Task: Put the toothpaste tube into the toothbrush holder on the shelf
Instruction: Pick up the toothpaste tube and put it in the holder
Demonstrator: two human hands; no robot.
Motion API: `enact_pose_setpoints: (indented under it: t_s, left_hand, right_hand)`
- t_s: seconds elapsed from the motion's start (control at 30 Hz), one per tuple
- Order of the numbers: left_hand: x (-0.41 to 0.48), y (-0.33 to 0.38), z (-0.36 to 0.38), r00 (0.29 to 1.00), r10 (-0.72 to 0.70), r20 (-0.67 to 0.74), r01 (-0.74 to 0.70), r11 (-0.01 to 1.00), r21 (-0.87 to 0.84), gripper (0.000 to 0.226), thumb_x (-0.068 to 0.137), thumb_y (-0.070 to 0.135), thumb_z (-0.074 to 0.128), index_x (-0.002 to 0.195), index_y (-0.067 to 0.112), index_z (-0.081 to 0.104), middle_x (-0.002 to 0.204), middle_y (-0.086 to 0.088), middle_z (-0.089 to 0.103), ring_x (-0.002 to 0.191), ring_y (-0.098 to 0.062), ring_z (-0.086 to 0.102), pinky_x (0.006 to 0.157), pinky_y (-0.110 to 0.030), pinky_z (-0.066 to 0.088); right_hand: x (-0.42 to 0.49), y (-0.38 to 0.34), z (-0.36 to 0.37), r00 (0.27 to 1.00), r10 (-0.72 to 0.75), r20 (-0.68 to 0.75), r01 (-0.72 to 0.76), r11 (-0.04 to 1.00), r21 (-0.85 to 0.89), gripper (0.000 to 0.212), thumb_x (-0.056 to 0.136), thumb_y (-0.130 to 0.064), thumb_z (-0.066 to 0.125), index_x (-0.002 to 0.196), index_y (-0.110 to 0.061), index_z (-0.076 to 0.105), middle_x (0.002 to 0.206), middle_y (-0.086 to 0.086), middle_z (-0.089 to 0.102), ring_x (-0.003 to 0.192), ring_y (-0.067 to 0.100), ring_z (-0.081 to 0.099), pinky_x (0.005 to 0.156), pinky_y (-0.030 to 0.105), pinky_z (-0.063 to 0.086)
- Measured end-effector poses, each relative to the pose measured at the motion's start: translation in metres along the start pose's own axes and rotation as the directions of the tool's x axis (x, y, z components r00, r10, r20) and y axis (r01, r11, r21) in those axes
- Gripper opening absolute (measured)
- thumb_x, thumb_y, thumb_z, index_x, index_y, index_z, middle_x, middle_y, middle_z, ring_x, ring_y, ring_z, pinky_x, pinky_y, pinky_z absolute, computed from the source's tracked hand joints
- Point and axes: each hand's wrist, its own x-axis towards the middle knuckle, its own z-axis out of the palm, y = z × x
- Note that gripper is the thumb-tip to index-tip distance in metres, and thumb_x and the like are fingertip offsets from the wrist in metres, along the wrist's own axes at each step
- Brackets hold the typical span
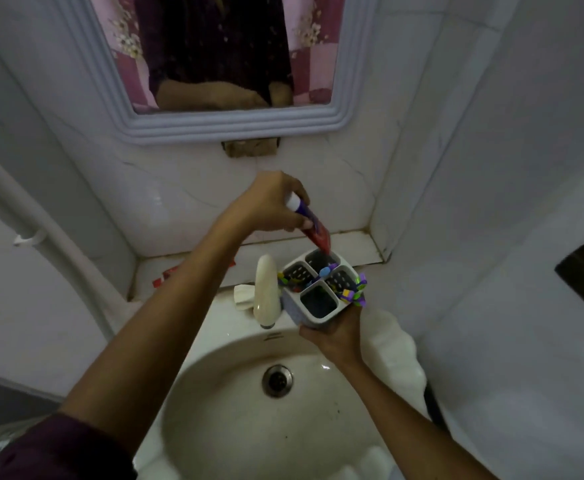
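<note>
Sink (214,427) below shelf (352,242), left hand (269,202) gripping toothpaste tube (314,230), right hand (335,336) clasping toothbrush holder (318,317)

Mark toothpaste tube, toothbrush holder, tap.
toothpaste tube (313,227): head view, red body below the fingers.
toothbrush holder (320,318): head view, front outer wall.
tap (266,289): head view, cream spout top.

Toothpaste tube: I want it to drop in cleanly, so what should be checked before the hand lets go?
1. Left hand grips the toothpaste tube: ok.
2. Tube's lower end sits at the far compartment of the toothbrush holder: ok.
3. Right hand steadies the holder: ok.
4. Far compartment clear inside: cannot tell, too dark.
5. Holder standing on the shelf: not ok, it is held up in front of it, beside the tap.
</note>
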Motion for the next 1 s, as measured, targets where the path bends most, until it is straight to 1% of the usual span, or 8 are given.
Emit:
enact_pose_setpoints:
  t_s: [0.13, 0.3, 0.47, 0.53, 0.63, 0.73, 0.87, 1.0]
  left_hand:
    - [0.009, 0.004, 0.026, 0.989, -0.064, 0.130, 0.051, 0.994, 0.100, 0.034, 0.074, 0.019, 0.074, 0.106, 0.013, 0.063, 0.103, -0.004, 0.060, 0.070, -0.009, 0.060, 0.057, -0.017, 0.044]
    - [0.024, -0.003, 0.055, 0.973, -0.112, 0.204, 0.097, 0.992, 0.079, 0.041, 0.073, 0.021, 0.076, 0.111, 0.013, 0.062, 0.111, -0.008, 0.063, 0.072, -0.011, 0.062, 0.057, -0.017, 0.045]
    - [0.013, -0.046, 0.034, 0.978, -0.207, -0.007, 0.206, 0.976, -0.072, 0.054, 0.078, 0.033, 0.070, 0.128, 0.019, 0.053, 0.118, -0.011, 0.063, 0.102, -0.023, 0.059, 0.086, -0.028, 0.041]
    - [0.000, -0.093, 0.021, 0.935, -0.342, -0.093, 0.341, 0.940, -0.030, 0.045, 0.080, 0.029, 0.068, 0.122, 0.017, 0.058, 0.118, -0.012, 0.064, 0.106, -0.027, 0.060, 0.091, -0.029, 0.042]
    - [-0.035, -0.167, 0.018, 0.825, -0.566, -0.018, 0.562, 0.816, 0.135, 0.053, 0.074, 0.023, 0.072, 0.124, 0.016, 0.056, 0.135, -0.012, 0.054, 0.121, -0.028, 0.051, 0.101, -0.031, 0.039]
    - [-0.071, -0.210, 0.034, 0.752, -0.659, 0.031, 0.647, 0.746, 0.157, 0.065, 0.070, 0.022, 0.077, 0.130, 0.016, 0.052, 0.142, -0.012, 0.046, 0.129, -0.028, 0.043, 0.105, -0.027, 0.033]
    - [-0.089, -0.225, 0.052, 0.758, -0.652, -0.015, 0.650, 0.753, 0.103, 0.061, 0.064, 0.023, 0.080, 0.121, 0.016, 0.060, 0.127, -0.014, 0.059, 0.112, -0.030, 0.056, 0.096, -0.030, 0.045]
    - [-0.089, -0.225, 0.048, 0.775, -0.631, -0.026, 0.632, 0.775, 0.002, 0.061, 0.058, 0.027, 0.083, 0.114, 0.010, 0.065, 0.116, -0.015, 0.065, 0.106, -0.029, 0.060, 0.094, -0.033, 0.047]
  right_hand:
    - [-0.003, -0.002, 0.001, 0.999, -0.023, 0.030, 0.022, 0.999, 0.038, 0.097, 0.047, 0.027, 0.085, 0.130, 0.012, 0.036, 0.117, 0.015, 0.065, 0.106, 0.005, 0.068, 0.080, 0.017, 0.055]
    - [-0.001, -0.001, -0.001, 1.000, -0.002, 0.019, 0.001, 1.000, 0.027, 0.098, 0.047, 0.019, 0.089, 0.130, 0.009, 0.038, 0.121, 0.018, 0.065, 0.110, 0.016, 0.068, 0.083, 0.024, 0.056]
    - [-0.003, 0.001, -0.001, 0.999, -0.019, -0.029, 0.018, 1.000, -0.010, 0.087, 0.047, 0.026, 0.087, 0.119, -0.005, 0.049, 0.108, 0.006, 0.069, 0.096, 0.005, 0.070, 0.078, 0.023, 0.057]
    - [-0.002, 0.003, -0.002, 0.999, -0.023, -0.031, 0.022, 1.000, -0.018, 0.088, 0.047, 0.026, 0.087, 0.119, -0.007, 0.049, 0.109, 0.007, 0.069, 0.097, 0.005, 0.070, 0.078, 0.026, 0.058]
    - [-0.001, 0.004, -0.001, 0.998, -0.049, -0.035, 0.049, 0.999, -0.011, 0.091, 0.047, 0.030, 0.085, 0.120, -0.008, 0.046, 0.110, 0.008, 0.068, 0.098, -0.003, 0.068, 0.081, 0.024, 0.057]
    - [-0.002, 0.005, 0.001, 0.996, -0.075, -0.049, 0.073, 0.997, -0.039, 0.101, 0.045, 0.028, 0.087, 0.121, -0.026, 0.047, 0.113, -0.007, 0.069, 0.103, -0.003, 0.067, 0.085, 0.020, 0.057]
    - [-0.001, 0.006, 0.006, 0.998, -0.060, -0.011, 0.060, 0.998, -0.013, 0.096, 0.045, 0.030, 0.085, 0.126, 0.009, 0.038, 0.116, 0.007, 0.062, 0.104, -0.011, 0.064, 0.082, 0.008, 0.052]
    - [-0.003, -0.001, 0.010, 0.998, -0.067, -0.001, 0.067, 0.998, -0.006, 0.097, 0.045, 0.030, 0.085, 0.127, 0.008, 0.037, 0.115, 0.000, 0.061, 0.102, -0.014, 0.062, 0.082, 0.005, 0.050]
